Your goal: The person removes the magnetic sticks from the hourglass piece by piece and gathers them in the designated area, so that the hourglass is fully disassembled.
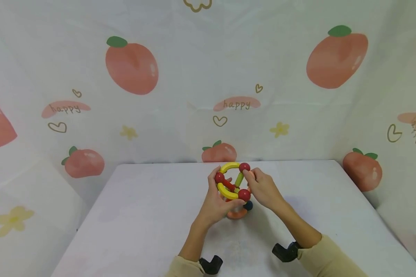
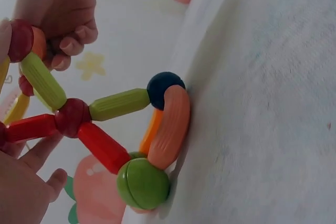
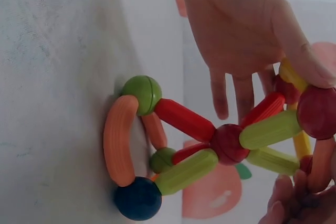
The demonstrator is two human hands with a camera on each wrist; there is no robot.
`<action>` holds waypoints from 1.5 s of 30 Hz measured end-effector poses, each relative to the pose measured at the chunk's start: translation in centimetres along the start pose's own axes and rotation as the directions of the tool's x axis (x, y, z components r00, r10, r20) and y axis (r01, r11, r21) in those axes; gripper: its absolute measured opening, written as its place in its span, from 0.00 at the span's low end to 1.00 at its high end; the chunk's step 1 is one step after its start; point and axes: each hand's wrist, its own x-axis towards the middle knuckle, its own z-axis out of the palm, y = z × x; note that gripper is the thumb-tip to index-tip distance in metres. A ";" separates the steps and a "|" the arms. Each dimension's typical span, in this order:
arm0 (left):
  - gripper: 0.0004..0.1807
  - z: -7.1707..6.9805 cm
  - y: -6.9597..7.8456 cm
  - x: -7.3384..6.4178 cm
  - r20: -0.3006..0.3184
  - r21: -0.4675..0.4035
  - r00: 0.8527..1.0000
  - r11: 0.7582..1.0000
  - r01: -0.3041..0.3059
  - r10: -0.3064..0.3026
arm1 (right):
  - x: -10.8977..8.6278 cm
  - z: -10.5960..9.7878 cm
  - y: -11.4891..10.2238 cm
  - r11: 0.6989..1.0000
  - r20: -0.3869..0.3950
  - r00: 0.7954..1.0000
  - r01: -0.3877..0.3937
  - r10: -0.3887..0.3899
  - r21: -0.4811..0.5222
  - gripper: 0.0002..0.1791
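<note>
A magnetic ball-and-rod toy structure point(image 1: 230, 196) stands on the table. Its base ring has curved orange rods point(image 3: 119, 140), green balls point(image 2: 143, 183) and a blue ball point(image 3: 137, 202). Straight red and green rods meet at a middle red ball point(image 3: 229, 144) and spread up to a top ring of red balls and curved yellow rods point(image 1: 227, 191). My left hand point(image 1: 213, 206) grips the top ring from the left, thumb on its near red ball point(image 3: 317, 111). On the right side, my right hand point(image 1: 265, 190) pinches a curved orange rod point(image 3: 320, 166) of the top ring, partly hidden by the fingers.
The white tabletop point(image 1: 149, 215) stretches around the structure. Behind it hangs a pale cloth point(image 1: 180, 69) printed with fruit, hearts and flowers. Black camera mounts point(image 1: 211, 264) sit at both wrists, beside beige sleeves point(image 1: 327, 257).
</note>
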 end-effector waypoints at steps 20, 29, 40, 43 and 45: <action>0.55 0.7 -0.4 0.3 -0.044 -0.048 0.995 0.995 -0.087 0.085 | -1.4 0.2 -0.3 0.954 -0.158 0.943 0.276 -0.293 -0.121 0.11; 0.56 0.8 -0.7 0.3 -0.039 -0.059 0.997 0.995 -0.075 0.072 | -2.2 -3.5 3.7 0.977 -0.070 0.980 0.179 -0.188 -0.118 0.19; 0.57 0.6 -0.7 0.5 -0.004 -0.125 0.996 0.988 -0.087 0.088 | -2.0 -8.6 12.9 0.929 -0.081 0.988 0.094 -0.131 -0.357 0.22; 0.57 0.5 -0.5 0.5 0.009 -0.145 0.995 0.985 -0.096 0.099 | -2.1 -9.7 14.7 0.931 -0.127 0.989 0.030 -0.081 -0.363 0.20; 0.57 0.5 -0.5 0.4 0.017 -0.162 0.995 0.982 -0.093 0.097 | -2.2 -10.4 15.6 0.926 -0.141 0.988 0.002 -0.059 -0.378 0.19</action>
